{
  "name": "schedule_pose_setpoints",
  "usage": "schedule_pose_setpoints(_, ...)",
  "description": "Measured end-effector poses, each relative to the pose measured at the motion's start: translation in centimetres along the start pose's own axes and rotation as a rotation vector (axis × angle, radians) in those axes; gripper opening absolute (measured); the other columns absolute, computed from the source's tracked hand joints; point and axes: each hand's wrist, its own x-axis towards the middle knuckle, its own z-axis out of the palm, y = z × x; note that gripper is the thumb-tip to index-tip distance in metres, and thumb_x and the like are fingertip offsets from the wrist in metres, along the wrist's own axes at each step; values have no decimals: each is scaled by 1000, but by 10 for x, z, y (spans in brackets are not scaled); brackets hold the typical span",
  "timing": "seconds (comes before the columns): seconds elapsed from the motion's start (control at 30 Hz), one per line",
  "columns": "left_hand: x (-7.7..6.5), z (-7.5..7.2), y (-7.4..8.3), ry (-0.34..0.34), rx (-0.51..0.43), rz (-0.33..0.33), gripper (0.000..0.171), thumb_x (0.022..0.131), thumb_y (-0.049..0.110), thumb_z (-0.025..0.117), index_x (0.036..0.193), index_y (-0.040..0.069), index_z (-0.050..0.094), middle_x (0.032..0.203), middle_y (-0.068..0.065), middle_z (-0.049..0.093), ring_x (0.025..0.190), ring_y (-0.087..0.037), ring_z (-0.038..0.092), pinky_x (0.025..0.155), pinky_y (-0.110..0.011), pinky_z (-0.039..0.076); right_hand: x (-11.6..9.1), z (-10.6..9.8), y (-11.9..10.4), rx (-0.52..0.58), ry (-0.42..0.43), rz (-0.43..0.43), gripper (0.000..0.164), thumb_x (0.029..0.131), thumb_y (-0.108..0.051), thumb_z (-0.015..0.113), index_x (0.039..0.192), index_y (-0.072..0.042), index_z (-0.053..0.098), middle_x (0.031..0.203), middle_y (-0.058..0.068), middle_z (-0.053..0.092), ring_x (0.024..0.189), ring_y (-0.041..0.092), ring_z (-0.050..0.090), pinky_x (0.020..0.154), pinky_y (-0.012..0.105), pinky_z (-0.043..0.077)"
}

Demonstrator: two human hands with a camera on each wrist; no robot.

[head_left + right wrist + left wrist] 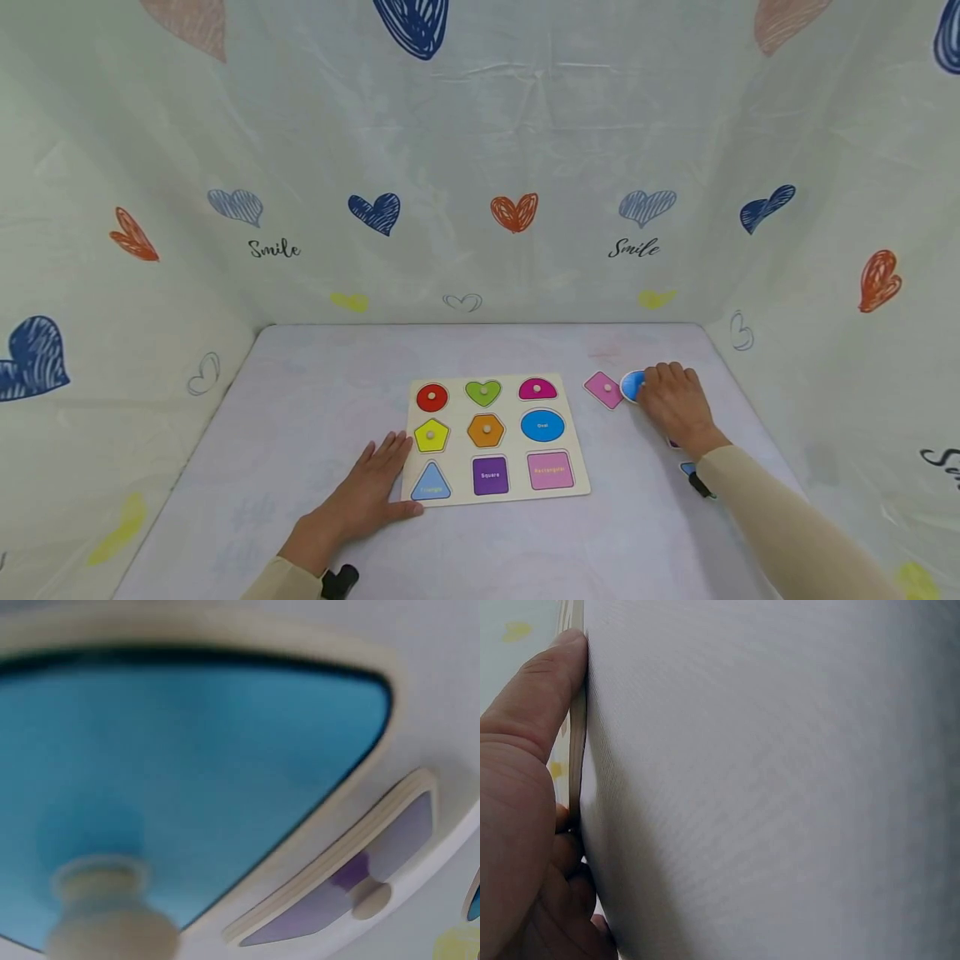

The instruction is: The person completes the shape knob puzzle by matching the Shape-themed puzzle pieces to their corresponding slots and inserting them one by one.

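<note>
A cream wooden shape puzzle board (461, 492) lies on the table. Its red circle, green heart, pink half circle, yellow pentagon and orange hexagon carry knobs; the oval, triangle, square and rectangle spaces show printed words. My left hand (367, 492) lies spread at the board's left edge, its thumb (544, 690) along the rim. Right of the board, my right hand (678, 408) has curled fingers over a blue oval piece (631, 384), partly covering it; the grip on its knob is hidden. Beside the oval is a pink rectangle piece (602, 389).
Close to the right wrist camera lies a blue triangle piece (225, 750) with a knob, and beyond it a purple square piece (300, 907). In the head view the right forearm (772, 517) partly covers both. A heart-printed cloth (450, 150) surrounds the table (525, 550).
</note>
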Motion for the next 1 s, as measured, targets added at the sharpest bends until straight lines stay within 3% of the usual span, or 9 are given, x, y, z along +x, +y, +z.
schedule_pose_setpoints(0.2, 0, 1, -1, 2, -3, -2, 115, 79, 56, 87, 168, 15, 28, 176, -5, 26, 165, -29, 14, 133, -53, 8, 6, -4, -11, -24, -16, -15, 33, 85, -11, 87, 96, 4, 60, 86, 14, 52, 85, 35, 49, 72, 43, 42)
schedule_pose_setpoints(0.4, 0, 2, -2, 4, -4, -1, 115, 79, 57, 87, 169, 16, 27, 176, -4, 26, 165, -28, 14, 133, -53, 8, 12, -5, -23, 9, 23, -8, 30, 88, -13, 83, 93, 3, 58, 83, 12, 51, 85, 33, 49, 72, 41, 41)
schedule_pose_setpoints(1.0, 1, 3, -3, 9, -8, 4, 114, 80, 57, 86, 168, 15, 28, 176, -4, 26, 165, -28, 14, 134, -53, 8, 24, -21, -59, 83, 30, -26, 32, 99, -24, 73, 109, 3, 60, 89, 12, 57, 89, 29, 52, 80, 40, 48)
